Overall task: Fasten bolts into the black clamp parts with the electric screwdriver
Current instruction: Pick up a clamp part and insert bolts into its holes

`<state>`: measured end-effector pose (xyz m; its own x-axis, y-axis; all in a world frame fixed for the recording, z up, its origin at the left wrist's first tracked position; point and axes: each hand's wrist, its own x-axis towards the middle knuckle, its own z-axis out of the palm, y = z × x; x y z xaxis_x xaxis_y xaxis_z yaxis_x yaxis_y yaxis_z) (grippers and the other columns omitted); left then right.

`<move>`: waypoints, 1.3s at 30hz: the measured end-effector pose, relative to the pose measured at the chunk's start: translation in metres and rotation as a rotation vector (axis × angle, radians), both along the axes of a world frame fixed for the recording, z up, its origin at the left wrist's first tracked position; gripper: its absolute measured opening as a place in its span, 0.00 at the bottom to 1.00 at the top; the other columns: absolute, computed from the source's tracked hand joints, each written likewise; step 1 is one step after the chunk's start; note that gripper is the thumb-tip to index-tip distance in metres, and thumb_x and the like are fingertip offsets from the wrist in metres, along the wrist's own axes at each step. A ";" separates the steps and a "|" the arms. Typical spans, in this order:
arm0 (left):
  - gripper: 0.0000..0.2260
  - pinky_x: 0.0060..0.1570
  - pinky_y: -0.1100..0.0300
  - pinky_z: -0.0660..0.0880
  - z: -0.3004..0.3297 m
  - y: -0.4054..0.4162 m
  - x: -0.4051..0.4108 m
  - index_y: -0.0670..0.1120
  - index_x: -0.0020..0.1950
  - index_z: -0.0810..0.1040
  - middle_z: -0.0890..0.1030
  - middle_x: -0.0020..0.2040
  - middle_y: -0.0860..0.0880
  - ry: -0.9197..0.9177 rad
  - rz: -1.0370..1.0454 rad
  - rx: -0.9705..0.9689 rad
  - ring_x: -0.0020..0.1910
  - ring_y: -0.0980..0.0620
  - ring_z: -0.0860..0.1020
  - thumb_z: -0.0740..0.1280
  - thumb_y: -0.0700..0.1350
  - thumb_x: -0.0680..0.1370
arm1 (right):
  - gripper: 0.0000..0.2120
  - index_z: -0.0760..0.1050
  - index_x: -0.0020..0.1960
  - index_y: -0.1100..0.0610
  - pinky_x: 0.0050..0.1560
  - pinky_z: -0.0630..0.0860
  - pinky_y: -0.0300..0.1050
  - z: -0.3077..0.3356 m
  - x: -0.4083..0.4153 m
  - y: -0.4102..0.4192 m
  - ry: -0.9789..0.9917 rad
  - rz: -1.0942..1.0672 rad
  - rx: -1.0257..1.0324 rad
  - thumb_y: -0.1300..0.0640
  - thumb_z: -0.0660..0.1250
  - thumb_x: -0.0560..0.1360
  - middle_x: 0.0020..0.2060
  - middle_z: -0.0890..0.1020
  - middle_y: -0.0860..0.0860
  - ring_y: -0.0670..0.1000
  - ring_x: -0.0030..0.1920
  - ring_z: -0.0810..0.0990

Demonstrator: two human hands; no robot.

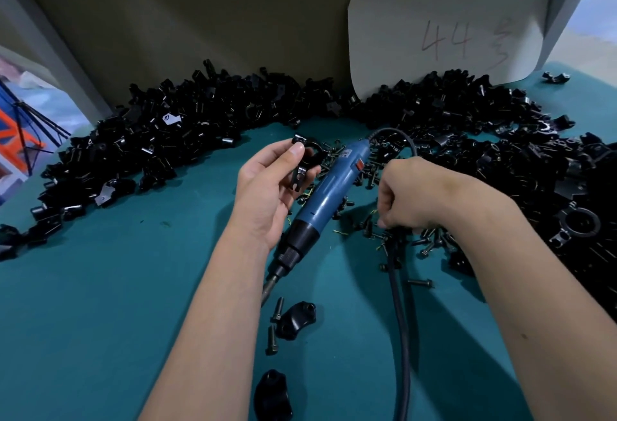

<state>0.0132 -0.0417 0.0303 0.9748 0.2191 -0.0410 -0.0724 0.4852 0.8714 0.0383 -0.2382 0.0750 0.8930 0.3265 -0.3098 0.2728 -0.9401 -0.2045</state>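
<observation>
Your left hand (267, 183) is raised over the middle of the teal-covered counter (100, 303), thumb and fingers pinching a black ring-shaped metal clamp part (305, 160).

Your right hand (410, 197) reaches down, knuckles up and fingers curled, into the scatter of small dark bolts (424, 243) right of centre. Whether the fingertips have a bolt between them, you cannot tell; they are hidden under the hand.

The blue electric screwdriver with a black collar (329, 193) lies on the counter between your hands, held by neither, bit end pointing toward the near edge, its black cord (400, 320) looping back from the far end and running down toward the near edge.

Heaps of black clamp parts (160, 140) bank along the far edge and down the right side. Two loose rounded black clamp halves (295, 320) and a couple of bolts lie near the front edge between your forearms.

A white card marked "44" (444, 26) leans on the back wall at the far right corner.
</observation>
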 end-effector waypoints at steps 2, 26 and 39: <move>0.04 0.44 0.62 0.81 0.000 0.000 0.000 0.42 0.53 0.83 0.86 0.50 0.41 0.008 0.007 0.002 0.44 0.46 0.85 0.72 0.38 0.78 | 0.08 0.84 0.50 0.62 0.45 0.86 0.50 -0.001 -0.002 0.003 0.045 -0.004 -0.045 0.57 0.77 0.76 0.44 0.88 0.55 0.52 0.39 0.88; 0.02 0.46 0.62 0.81 -0.008 0.008 0.005 0.44 0.50 0.84 0.87 0.48 0.45 0.024 -0.031 0.044 0.45 0.48 0.85 0.72 0.39 0.80 | 0.04 0.84 0.50 0.58 0.38 0.80 0.40 -0.023 0.029 0.030 -0.135 -0.050 1.231 0.65 0.73 0.79 0.33 0.84 0.52 0.49 0.33 0.81; 0.09 0.47 0.64 0.80 -0.015 0.009 0.007 0.46 0.53 0.84 0.86 0.45 0.50 -0.178 -0.026 0.388 0.46 0.53 0.84 0.75 0.35 0.76 | 0.10 0.80 0.39 0.54 0.26 0.69 0.34 -0.029 0.025 0.042 -0.347 -0.066 1.244 0.54 0.76 0.77 0.26 0.80 0.50 0.43 0.22 0.72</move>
<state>0.0202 -0.0329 0.0156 0.9646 0.1603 0.2094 -0.2305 0.1271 0.9647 0.0635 -0.1960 0.0462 0.8905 0.1791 0.4182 0.4479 -0.1840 -0.8749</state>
